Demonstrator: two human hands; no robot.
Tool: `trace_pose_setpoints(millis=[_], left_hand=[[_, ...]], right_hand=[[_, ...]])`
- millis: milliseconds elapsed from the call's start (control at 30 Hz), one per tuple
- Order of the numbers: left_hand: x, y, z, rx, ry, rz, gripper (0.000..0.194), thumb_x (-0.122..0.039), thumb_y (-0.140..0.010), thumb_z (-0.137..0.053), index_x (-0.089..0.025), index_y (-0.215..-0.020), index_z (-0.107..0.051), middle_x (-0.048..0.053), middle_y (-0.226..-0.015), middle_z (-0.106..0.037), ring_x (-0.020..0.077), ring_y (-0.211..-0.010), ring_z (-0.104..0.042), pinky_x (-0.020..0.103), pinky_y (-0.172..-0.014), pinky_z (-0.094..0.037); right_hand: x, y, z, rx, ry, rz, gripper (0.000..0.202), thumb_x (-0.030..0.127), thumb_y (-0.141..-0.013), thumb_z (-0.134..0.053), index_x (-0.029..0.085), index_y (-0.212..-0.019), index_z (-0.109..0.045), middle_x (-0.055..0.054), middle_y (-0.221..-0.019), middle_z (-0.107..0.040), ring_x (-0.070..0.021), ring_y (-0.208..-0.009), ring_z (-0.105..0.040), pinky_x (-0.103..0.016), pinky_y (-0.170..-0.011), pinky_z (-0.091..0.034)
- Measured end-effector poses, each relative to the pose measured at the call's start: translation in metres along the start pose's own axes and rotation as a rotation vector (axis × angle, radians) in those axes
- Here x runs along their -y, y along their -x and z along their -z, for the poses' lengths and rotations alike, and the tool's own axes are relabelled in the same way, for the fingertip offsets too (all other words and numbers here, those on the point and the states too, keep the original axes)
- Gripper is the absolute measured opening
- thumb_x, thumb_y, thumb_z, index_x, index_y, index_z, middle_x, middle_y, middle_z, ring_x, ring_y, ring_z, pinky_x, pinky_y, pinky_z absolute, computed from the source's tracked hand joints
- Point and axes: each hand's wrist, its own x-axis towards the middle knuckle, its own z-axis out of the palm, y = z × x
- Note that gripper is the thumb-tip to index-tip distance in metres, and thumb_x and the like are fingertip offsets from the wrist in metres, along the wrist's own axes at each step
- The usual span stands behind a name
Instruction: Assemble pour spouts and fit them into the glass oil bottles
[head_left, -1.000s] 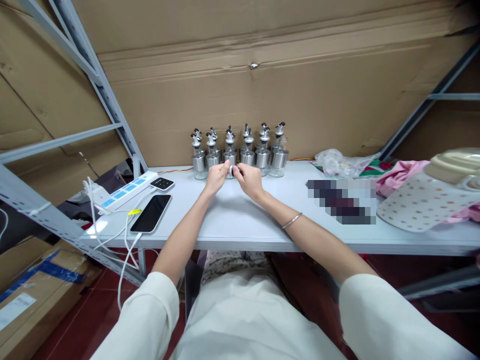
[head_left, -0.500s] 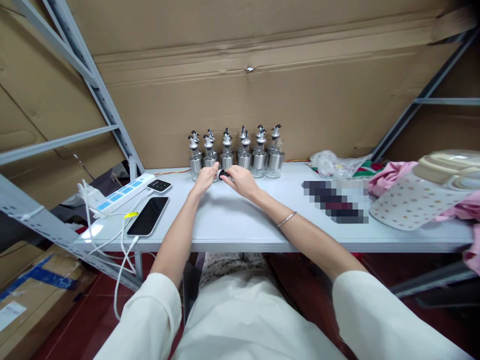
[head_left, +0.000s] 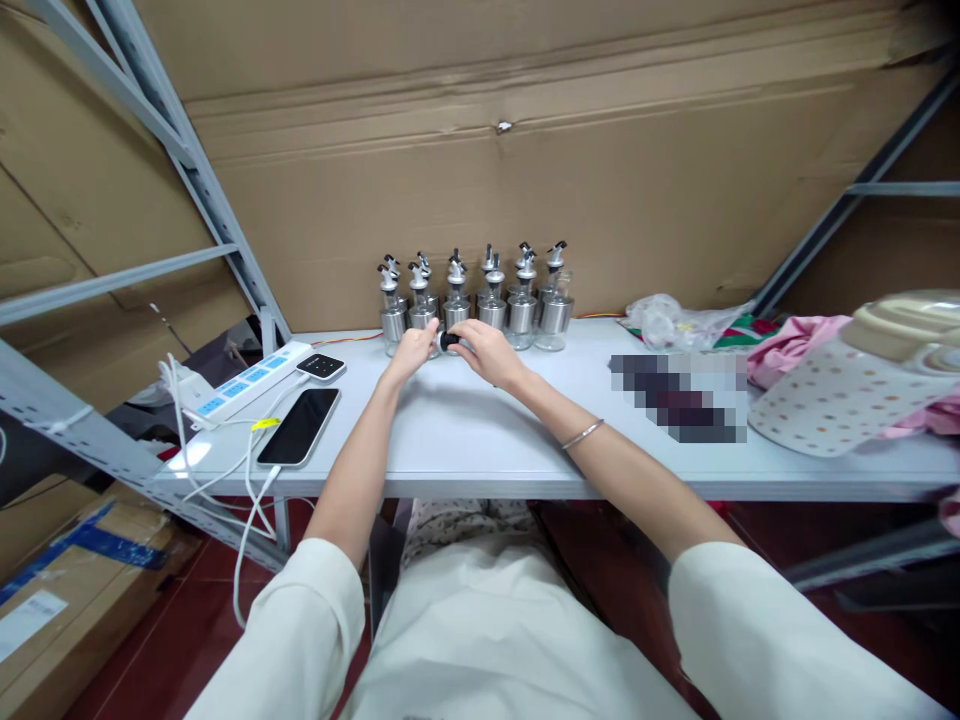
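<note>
Both hands meet over the table in front of a group of oil bottles with steel sleeves and flip-top spouts. My left hand is closed on one end of a small bottle pourer, whose black part shows between the hands. The fingers of my right hand pinch the black end from the other side. The rest of the pourer is covered by my fingers. At the front right of the group, one glass bottle has an open neck with no spout on it.
To the left lie a power strip, a small black device and a phone with white cables. On the right are a plastic bag, a blurred-out item, pink cloth and a dotted container.
The right fingers have shifted on the pourer, so more of its black part shows between the hands. The whole view has moved slightly; the bottles stand as before.
</note>
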Motion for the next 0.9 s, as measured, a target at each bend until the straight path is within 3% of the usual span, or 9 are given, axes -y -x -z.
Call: trace_pose_setpoints(millis=[233, 367, 433, 500, 600, 733, 900], left_hand=[[-0.005, 0.003, 0.003, 0.112, 0.097, 0.143, 0.051, -0.032, -0.092, -0.035, -0.021, -0.045, -0.021, -0.007, -0.039, -0.019, 0.0044, -0.039, -0.016, 0.023, -0.045, -0.017], [-0.004, 0.004, 0.001, 0.106, 0.087, 0.13, 0.05, -0.036, -0.093, -0.035, -0.021, -0.047, -0.022, -0.007, -0.041, -0.019, 0.0053, -0.04, -0.018, 0.023, -0.046, -0.018], [-0.002, 0.004, -0.001, 0.029, 0.001, 0.043, 0.052, -0.044, -0.093, -0.034, -0.02, -0.047, -0.026, -0.005, -0.042, -0.024, 0.0066, -0.042, -0.022, 0.024, -0.048, -0.021], [-0.001, 0.005, -0.003, -0.093, -0.132, -0.082, 0.055, -0.049, -0.092, -0.032, -0.019, -0.046, -0.03, -0.003, -0.045, -0.03, 0.0082, -0.046, -0.028, 0.025, -0.051, -0.023], [0.002, 0.007, -0.004, -0.207, -0.318, -0.213, 0.055, -0.049, -0.093, -0.028, -0.018, -0.047, -0.034, -0.001, -0.047, -0.034, 0.0101, -0.05, -0.034, 0.027, -0.054, -0.023], [0.005, 0.008, -0.005, -0.231, -0.433, -0.287, 0.053, -0.047, -0.093, -0.026, -0.018, -0.05, -0.036, 0.0, -0.049, -0.037, 0.0109, -0.051, -0.035, 0.027, -0.056, -0.023], [0.007, 0.007, -0.004, -0.3, -0.493, -0.342, 0.054, -0.046, -0.095, -0.025, -0.018, -0.05, -0.038, 0.0, -0.049, -0.036, 0.0112, -0.049, -0.034, 0.028, -0.056, -0.023]], right_hand=[[0.003, -0.003, 0.001, 0.08, 0.091, 0.062, 0.019, 0.023, -0.093, -0.041, 0.017, -0.102, -0.057, -0.014, -0.104, -0.064, -0.025, -0.097, -0.057, -0.039, -0.083, -0.044], [0.007, -0.005, 0.004, 0.105, 0.127, 0.075, 0.021, 0.013, -0.092, -0.037, 0.018, -0.099, -0.057, -0.013, -0.104, -0.064, -0.0237, -0.098, -0.055, -0.038, -0.082, -0.04], [0.006, -0.004, 0.006, 0.078, 0.095, 0.057, 0.023, 0.008, -0.087, -0.038, 0.019, -0.096, -0.056, -0.012, -0.104, -0.064, -0.0237, -0.1, -0.053, -0.038, -0.083, -0.039], [0.003, -0.002, 0.008, -0.002, 0.016, -0.007, 0.023, 0.008, -0.08, -0.043, 0.019, -0.098, -0.054, -0.011, -0.105, -0.062, -0.0238, -0.1, -0.052, -0.038, -0.083, -0.04], [-0.003, 0.001, 0.008, -0.121, -0.141, -0.216, 0.024, 0.018, -0.075, -0.05, 0.017, -0.099, -0.051, -0.01, -0.1, -0.059, -0.0217, -0.09, -0.054, -0.035, -0.076, -0.043], [-0.004, 0.001, 0.008, -0.018, -0.307, -0.46, 0.017, 0.032, -0.076, -0.05, 0.017, -0.083, -0.054, -0.006, -0.082, -0.061, -0.0173, -0.076, -0.055, -0.029, -0.067, -0.042], [0.003, -0.001, 0.006, 0.066, -0.34, -0.52, 0.022, 0.038, -0.075, -0.05, 0.017, -0.07, -0.053, -0.002, -0.071, -0.059, -0.0145, -0.067, -0.051, -0.029, -0.067, -0.041]])
